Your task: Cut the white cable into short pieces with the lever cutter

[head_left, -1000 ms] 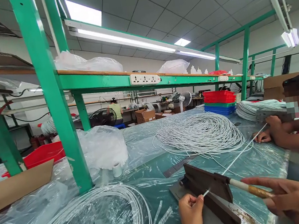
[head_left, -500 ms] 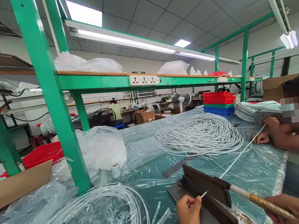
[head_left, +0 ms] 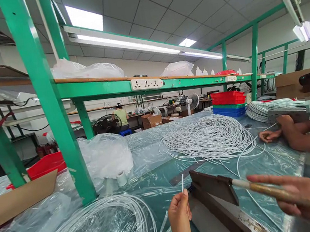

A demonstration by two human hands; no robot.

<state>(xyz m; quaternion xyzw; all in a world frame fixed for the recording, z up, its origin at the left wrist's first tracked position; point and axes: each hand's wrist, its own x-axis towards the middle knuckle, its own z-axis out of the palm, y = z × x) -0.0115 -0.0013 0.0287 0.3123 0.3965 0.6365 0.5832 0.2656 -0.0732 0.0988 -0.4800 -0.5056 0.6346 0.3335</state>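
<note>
My left hand (head_left: 181, 215) pinches a thin white cable (head_left: 183, 182), its end pointing upward from between thumb and fingers. Just right of that hand stands a lever cutter with a brown metal blade (head_left: 214, 186), raised above its base (head_left: 211, 219). The cutter's handle (head_left: 267, 190), pale near the blade and gold-brown further along, lies against my right hand (head_left: 299, 196). That hand is slightly blurred; its fingers are spread and stretched along the handle, not wrapped tightly round it. Behind the cutter, a long white cable (head_left: 238, 167) curves down the table to the right.
A big coil of white cable (head_left: 209, 139) lies behind the cutter, with a steel ruler (head_left: 177, 179) in front of it. Another coil (head_left: 133, 210) is at front left. Across the table at right, a co-worker's hand (head_left: 270, 135) rests. A green post (head_left: 55, 117) rises at left.
My left hand has moved left and up, drawing the white cable away from the blade. My right hand's fingers have spread from the handle. The co-worker's straight held cable now hangs in a curve.
</note>
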